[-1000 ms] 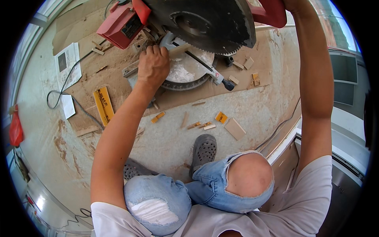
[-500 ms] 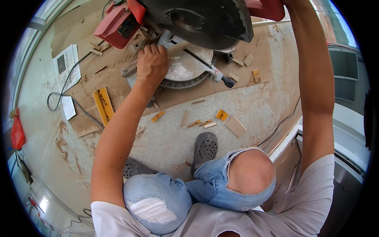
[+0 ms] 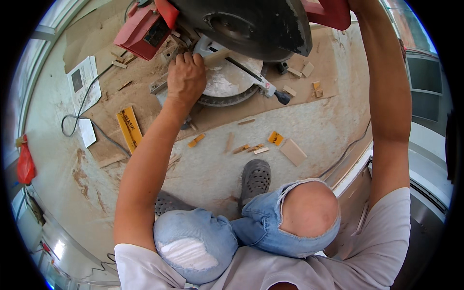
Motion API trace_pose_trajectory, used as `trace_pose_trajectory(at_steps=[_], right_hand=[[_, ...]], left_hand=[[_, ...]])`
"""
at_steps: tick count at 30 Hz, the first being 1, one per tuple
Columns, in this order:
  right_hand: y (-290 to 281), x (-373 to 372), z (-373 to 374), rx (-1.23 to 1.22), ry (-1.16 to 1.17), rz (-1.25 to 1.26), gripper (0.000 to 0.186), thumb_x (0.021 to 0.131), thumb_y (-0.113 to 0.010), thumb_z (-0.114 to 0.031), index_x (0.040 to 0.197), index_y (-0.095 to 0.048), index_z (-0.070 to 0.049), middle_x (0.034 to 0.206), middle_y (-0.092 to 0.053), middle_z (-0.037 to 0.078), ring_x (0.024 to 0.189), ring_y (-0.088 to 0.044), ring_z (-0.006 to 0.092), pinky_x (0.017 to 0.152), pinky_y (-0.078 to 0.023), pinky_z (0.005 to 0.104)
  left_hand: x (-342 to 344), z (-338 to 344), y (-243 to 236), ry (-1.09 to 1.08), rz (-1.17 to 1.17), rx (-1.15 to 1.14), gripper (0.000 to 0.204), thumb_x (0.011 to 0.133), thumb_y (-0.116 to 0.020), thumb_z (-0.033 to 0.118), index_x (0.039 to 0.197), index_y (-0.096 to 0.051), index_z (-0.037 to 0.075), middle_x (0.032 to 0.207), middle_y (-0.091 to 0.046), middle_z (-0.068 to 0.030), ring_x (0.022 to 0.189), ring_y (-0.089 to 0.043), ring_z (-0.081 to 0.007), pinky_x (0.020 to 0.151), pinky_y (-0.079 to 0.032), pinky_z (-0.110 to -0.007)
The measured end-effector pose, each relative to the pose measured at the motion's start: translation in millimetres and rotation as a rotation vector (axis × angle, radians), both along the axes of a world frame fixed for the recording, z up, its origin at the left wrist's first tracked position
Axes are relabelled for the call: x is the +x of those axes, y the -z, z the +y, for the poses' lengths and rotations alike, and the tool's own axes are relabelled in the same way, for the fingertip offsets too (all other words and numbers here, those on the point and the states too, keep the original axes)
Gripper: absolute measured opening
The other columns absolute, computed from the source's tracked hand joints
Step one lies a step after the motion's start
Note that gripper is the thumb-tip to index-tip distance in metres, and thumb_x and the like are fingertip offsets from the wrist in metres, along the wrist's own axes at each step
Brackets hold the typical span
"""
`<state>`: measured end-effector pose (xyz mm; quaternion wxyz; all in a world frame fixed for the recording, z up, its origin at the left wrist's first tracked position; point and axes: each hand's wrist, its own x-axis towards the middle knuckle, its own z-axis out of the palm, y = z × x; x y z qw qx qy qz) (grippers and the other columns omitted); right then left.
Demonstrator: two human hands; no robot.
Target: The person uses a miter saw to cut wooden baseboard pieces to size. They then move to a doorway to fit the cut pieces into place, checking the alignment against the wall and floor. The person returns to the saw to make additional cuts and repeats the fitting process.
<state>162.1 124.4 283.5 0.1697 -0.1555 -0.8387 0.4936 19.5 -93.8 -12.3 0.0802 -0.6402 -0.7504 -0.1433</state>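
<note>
A mitre saw with a round, dusty metal table (image 3: 224, 79) stands on the floor ahead of me. Its black blade guard (image 3: 251, 24) is raised above the table. My left hand (image 3: 187, 75) is closed on a narrow wood strip (image 3: 217, 56) at the left of the table, and the strip's pale end shows past the knuckles. At the top right edge, my right hand (image 3: 358, 5) is at the saw's red handle (image 3: 333, 14). Most of its fingers are cut off by the picture's edge. The red motor housing (image 3: 145, 33) sits left of the guard.
Cardboard (image 3: 145, 92) lies under the saw. Wood offcuts (image 3: 293, 152) are scattered between the saw and my grey clogs (image 3: 256, 178). A yellow-faced board (image 3: 129, 128), paper sheets (image 3: 84, 82) and a dark cord (image 3: 99, 133) lie at the left. A red bag (image 3: 25, 164) is farther left.
The saw's guard and red handle have shifted slightly toward me, along with my right hand. My left hand keeps its place on the wood strip. The whole view has drifted a little.
</note>
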Motion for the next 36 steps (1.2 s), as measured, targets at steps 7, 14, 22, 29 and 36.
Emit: trace_pose_trajectory(at_steps=[7,14,22,29,36], right_hand=[[13,35,2,-0.110,0.113,-0.036,0.053,0.094,-0.076,-0.034,0.131,-0.053,-0.002,0.085,-0.067,0.006,0.062,-0.065,0.0110,0.057,-0.054,0.0238],[58,82,2,-0.282,0.170,0.084,0.047,0.093,-0.078,-0.024,0.129,-0.055,-0.005,0.088,-0.069,0.007,0.069,-0.067,0.0108,0.060,-0.056,0.0250],[106,134,-4,-0.210,0.274,0.062,0.047,0.093,-0.078,-0.021,0.130,-0.056,-0.004,0.094,-0.069,0.006,0.078,-0.066,0.0111,0.071,-0.056,0.0259],[135,147,-5,-0.164,0.141,0.219,0.041,0.097,-0.071,-0.022,0.132,-0.054,-0.008,0.090,-0.065,0.006,0.072,-0.063,0.0125,0.070,-0.053,0.0274],[64,60,7,-0.142,0.039,0.155,0.045,0.095,-0.075,-0.025,0.130,-0.056,-0.004,0.096,-0.069,0.006,0.084,-0.066,0.0117,0.077,-0.056,0.0265]], left_hand=[[4,4,4,0.028,0.025,0.071,0.029,0.086,-0.072,0.026,0.095,-0.056,0.003,0.095,-0.062,-0.0166,0.093,-0.061,-0.0343,0.081,-0.050,-0.046],[5,-1,-6,-0.016,-0.001,-0.054,0.033,0.090,-0.072,0.030,0.098,-0.056,0.003,0.101,-0.064,-0.0168,0.096,-0.063,-0.0366,0.082,-0.053,-0.046],[6,-1,-1,-0.022,0.017,-0.048,0.034,0.087,-0.075,0.030,0.095,-0.056,0.003,0.095,-0.062,-0.0166,0.092,-0.062,-0.0350,0.079,-0.051,-0.047],[7,0,-4,-0.021,0.047,-0.083,0.034,0.089,-0.073,0.030,0.101,-0.056,0.003,0.100,-0.063,-0.0156,0.096,-0.062,-0.0349,0.080,-0.053,-0.046],[-13,-17,3,-0.010,0.093,-0.004,0.032,0.089,-0.073,0.028,0.101,-0.056,0.003,0.103,-0.062,-0.0156,0.100,-0.061,-0.0350,0.084,-0.051,-0.046]])
